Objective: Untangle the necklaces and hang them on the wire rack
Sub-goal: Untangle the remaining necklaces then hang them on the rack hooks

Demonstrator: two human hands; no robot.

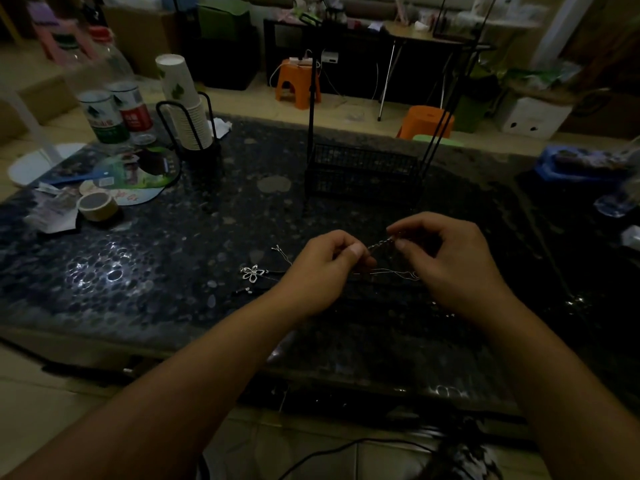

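We take the wire rack, a black mesh basket with tall thin uprights standing on the dark pebble-patterned table, as our landmark. Just in front of the rack, toward us, our left hand and right hand are raised a little above the tabletop, close together. Both have their fingers curled, and thumb and forefinger of each pinch one short stretch of twisted chain that runs taut between them. More of the necklaces trails as thin silvery strands under the hands onto the table, and a flower-shaped pendant lies in front of the rack and left of our left hand, touching the table. Far left of the rack stands a holder with stacked paper cups, and a roll of tape lies nearer us.
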